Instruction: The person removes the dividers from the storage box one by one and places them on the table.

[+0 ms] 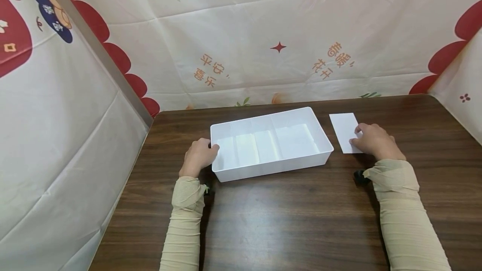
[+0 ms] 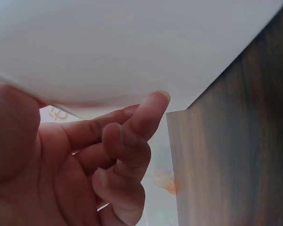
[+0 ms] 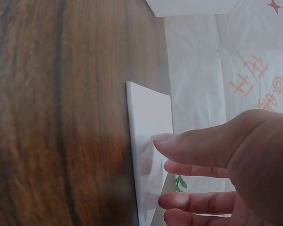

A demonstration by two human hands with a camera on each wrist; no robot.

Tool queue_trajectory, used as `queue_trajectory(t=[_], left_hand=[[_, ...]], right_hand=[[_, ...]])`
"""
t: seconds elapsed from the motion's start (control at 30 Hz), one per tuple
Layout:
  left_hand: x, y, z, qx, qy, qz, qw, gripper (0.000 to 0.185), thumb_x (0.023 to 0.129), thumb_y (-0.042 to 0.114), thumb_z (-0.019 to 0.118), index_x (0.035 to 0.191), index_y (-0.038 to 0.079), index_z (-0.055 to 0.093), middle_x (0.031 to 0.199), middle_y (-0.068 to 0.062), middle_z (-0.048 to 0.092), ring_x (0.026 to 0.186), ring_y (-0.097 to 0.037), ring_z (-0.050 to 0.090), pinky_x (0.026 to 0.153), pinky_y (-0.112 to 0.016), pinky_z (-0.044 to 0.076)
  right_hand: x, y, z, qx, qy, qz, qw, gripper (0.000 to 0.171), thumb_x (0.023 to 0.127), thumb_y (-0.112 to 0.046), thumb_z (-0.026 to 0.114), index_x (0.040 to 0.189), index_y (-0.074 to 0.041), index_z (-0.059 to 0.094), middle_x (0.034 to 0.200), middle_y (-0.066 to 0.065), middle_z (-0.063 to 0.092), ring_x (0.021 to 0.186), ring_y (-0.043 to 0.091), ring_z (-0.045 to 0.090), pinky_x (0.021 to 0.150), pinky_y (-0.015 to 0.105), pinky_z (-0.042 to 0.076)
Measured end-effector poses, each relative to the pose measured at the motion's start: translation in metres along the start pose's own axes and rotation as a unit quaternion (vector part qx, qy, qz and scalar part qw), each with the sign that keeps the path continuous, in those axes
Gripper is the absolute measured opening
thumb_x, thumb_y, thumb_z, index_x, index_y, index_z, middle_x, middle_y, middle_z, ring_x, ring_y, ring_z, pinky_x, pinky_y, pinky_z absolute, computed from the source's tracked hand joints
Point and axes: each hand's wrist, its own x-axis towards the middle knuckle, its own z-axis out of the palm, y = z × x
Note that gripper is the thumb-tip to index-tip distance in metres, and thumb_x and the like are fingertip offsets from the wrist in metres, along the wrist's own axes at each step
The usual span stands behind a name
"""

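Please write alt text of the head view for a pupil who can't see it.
A person's left hand grips the left end of a white tray, while the right hand is at the right edge of a white card on a dark wooden table.

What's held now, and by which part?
The left hand holds the white tray by its left end wall, at the rim; the right hand is at the white card, no grip visible.

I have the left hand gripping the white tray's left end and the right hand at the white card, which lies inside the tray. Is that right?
Not quite: the white card is not inside the white tray; the head view shows it on the table to the tray's right. Left hand and right hand are as you say.
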Motion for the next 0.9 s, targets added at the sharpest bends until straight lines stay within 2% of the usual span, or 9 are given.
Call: queue_trajectory(t=[0.23,0.5,0.7,0.9], left_hand=[[0.001,-0.002,0.001,0.000,-0.002,-0.001,1.0000,0.038,0.099,0.033,0.046,0.110,0.004,0.067,0.089,-0.010,0.062,0.077,-0.024,0.057,0.065,-0.036,0.043],[0.002,-0.002,-0.002,-0.002,-0.001,-0.003,1.0000,0.036,0.099,0.033,0.046,0.105,0.004,0.066,0.085,-0.009,0.060,0.075,-0.023,0.056,0.063,-0.036,0.042],[0.003,-0.002,-0.002,-0.002,0.004,0.000,1.0000,0.034,0.098,0.032,0.046,0.100,0.004,0.066,0.082,-0.009,0.059,0.073,-0.024,0.055,0.063,-0.036,0.041],[0.003,-0.002,-0.002,-0.001,0.008,0.003,1.0000,0.035,0.098,0.032,0.047,0.103,0.004,0.066,0.086,-0.009,0.061,0.076,-0.024,0.056,0.065,-0.037,0.043]], right_hand=[[0.002,0.001,0.002,0.002,-0.010,-0.002,1.000,0.049,0.095,-0.023,0.056,0.128,0.012,0.046,0.125,0.042,0.039,0.114,0.056,0.040,0.087,0.075,0.033],[0.003,-0.002,0.002,0.000,-0.006,-0.008,1.000,0.048,0.095,-0.021,0.054,0.128,0.013,0.045,0.122,0.042,0.041,0.110,0.055,0.043,0.087,0.073,0.035],[-0.002,-0.011,-0.004,0.000,0.029,-0.037,0.999,0.052,0.095,-0.019,0.056,0.130,0.016,0.042,0.123,0.044,0.042,0.114,0.058,0.041,0.092,0.073,0.035],[-0.007,-0.022,-0.011,-0.003,0.063,-0.066,0.996,0.050,0.094,-0.017,0.060,0.127,0.017,0.046,0.108,0.039,0.053,0.098,0.051,0.051,0.082,0.066,0.044]])
